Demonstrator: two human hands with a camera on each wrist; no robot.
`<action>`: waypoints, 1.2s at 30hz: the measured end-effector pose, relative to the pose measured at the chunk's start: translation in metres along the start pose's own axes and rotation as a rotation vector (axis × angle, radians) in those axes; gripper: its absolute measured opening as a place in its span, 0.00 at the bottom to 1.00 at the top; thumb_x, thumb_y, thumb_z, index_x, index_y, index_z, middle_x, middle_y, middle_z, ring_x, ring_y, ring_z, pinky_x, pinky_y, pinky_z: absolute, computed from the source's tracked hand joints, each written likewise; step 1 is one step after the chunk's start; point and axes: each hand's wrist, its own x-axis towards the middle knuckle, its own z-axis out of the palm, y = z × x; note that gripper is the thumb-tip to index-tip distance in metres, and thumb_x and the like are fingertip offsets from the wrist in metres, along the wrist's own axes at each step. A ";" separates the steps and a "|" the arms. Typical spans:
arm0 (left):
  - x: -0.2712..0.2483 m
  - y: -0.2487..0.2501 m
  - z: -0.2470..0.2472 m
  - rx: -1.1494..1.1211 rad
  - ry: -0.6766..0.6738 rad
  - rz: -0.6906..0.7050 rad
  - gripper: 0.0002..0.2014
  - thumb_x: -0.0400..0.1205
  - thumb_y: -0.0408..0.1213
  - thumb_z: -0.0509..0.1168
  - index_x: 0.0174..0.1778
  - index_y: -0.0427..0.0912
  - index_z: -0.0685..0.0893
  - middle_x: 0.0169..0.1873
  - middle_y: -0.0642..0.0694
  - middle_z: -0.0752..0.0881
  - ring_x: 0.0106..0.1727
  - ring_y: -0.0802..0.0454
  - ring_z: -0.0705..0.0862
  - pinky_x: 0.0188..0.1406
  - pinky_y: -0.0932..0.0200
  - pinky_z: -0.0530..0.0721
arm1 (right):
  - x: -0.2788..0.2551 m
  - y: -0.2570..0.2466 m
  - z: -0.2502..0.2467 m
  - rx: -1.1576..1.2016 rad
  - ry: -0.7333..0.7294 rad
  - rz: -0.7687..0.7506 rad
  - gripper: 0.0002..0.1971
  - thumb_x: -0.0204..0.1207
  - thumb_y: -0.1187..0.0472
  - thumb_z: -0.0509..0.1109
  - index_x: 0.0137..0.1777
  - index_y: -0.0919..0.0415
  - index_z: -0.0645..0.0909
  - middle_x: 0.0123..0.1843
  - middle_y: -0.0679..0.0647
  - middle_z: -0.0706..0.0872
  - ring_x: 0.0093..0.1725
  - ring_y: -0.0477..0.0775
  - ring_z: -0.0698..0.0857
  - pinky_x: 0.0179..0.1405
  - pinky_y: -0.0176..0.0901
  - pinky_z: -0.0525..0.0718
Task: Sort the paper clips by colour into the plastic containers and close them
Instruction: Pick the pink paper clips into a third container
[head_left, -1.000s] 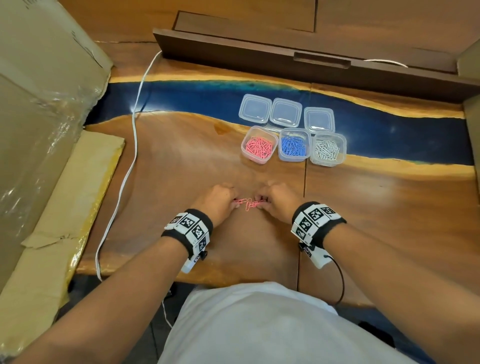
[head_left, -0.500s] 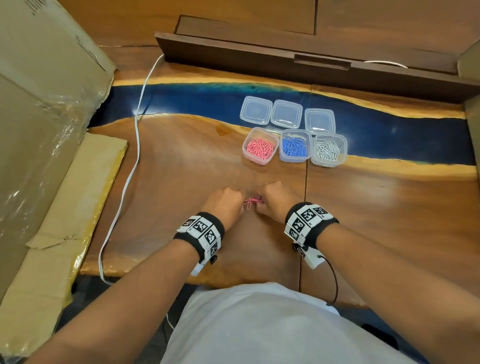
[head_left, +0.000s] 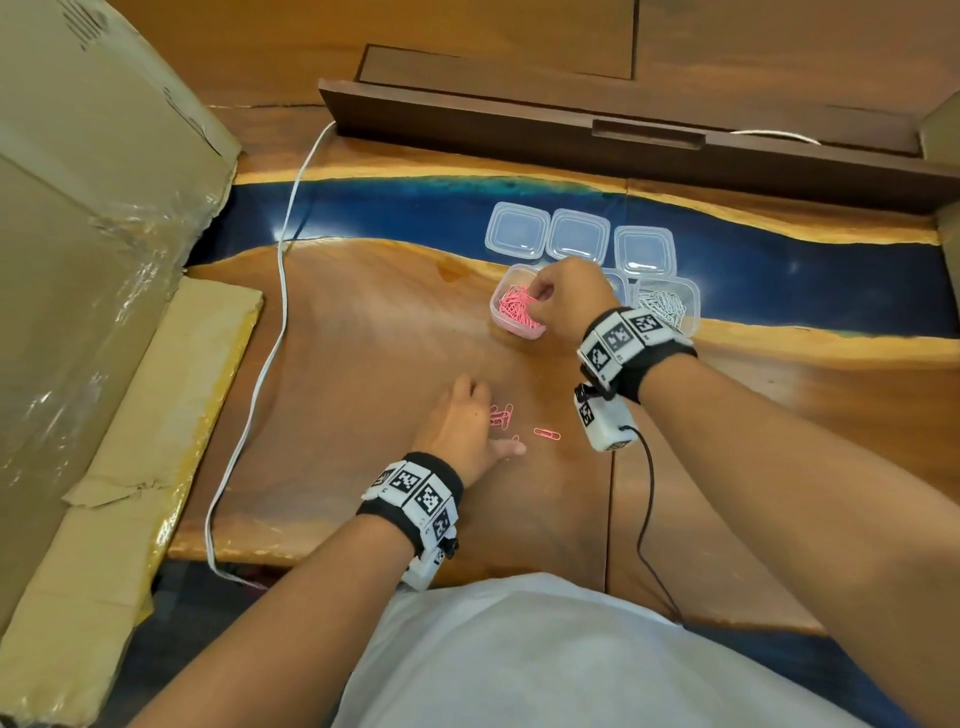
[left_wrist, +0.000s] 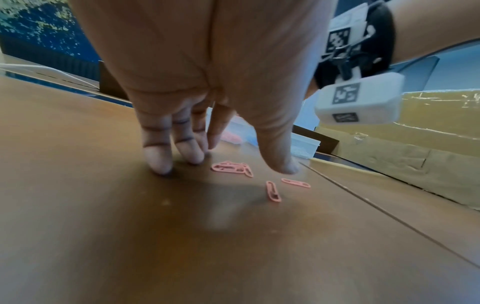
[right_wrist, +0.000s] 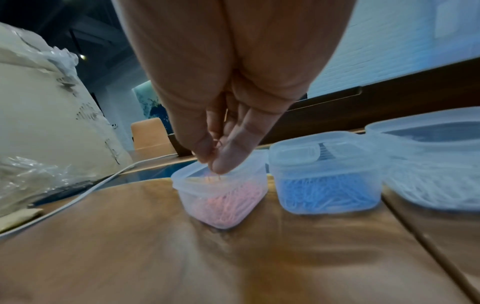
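Several loose pink paper clips (head_left: 503, 415) (left_wrist: 232, 167) lie on the wooden table near my body. My left hand (head_left: 460, 421) (left_wrist: 197, 152) rests beside them with straight fingers touching the wood and holds nothing. My right hand (head_left: 550, 296) (right_wrist: 215, 158) hovers over the open container of pink clips (head_left: 506, 332) (right_wrist: 221, 195), its thumb and fingers pinching pink clips at the rim. The container of blue clips (right_wrist: 324, 181) stands right of it, mostly hidden behind my right hand in the head view. The container of white clips (head_left: 670, 306) (right_wrist: 436, 185) stands furthest right.
Three clear lids (head_left: 579, 236) lie in a row behind the containers on the blue resin strip. A large cardboard box (head_left: 78, 260) with plastic wrap fills the left side. A white cable (head_left: 270, 332) runs down the table's left. A dark wooden ledge (head_left: 623, 135) closes off the back.
My right hand has lifted from the loose clips and travelled forward to the pink container with clips pinched. My left hand stayed by the pile and its fingers have straightened.
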 end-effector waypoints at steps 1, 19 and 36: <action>-0.001 0.004 0.002 0.032 -0.002 0.003 0.38 0.69 0.60 0.73 0.67 0.40 0.72 0.61 0.44 0.72 0.61 0.44 0.74 0.57 0.50 0.80 | 0.002 0.000 0.000 -0.009 -0.005 0.003 0.12 0.72 0.63 0.75 0.55 0.62 0.87 0.54 0.56 0.88 0.54 0.56 0.85 0.52 0.44 0.83; 0.006 0.004 0.016 -0.245 0.033 -0.087 0.14 0.79 0.28 0.63 0.59 0.43 0.81 0.49 0.37 0.87 0.50 0.37 0.85 0.53 0.45 0.85 | -0.108 0.047 0.061 -0.056 -0.323 0.080 0.04 0.76 0.61 0.70 0.42 0.58 0.86 0.43 0.55 0.88 0.44 0.57 0.86 0.48 0.50 0.86; -0.006 -0.031 -0.011 -0.896 -0.015 -0.307 0.11 0.85 0.27 0.58 0.40 0.41 0.81 0.37 0.45 0.81 0.31 0.53 0.78 0.24 0.59 0.79 | -0.105 0.037 0.062 0.522 -0.332 0.212 0.11 0.74 0.70 0.69 0.35 0.59 0.71 0.31 0.59 0.84 0.27 0.53 0.85 0.31 0.50 0.87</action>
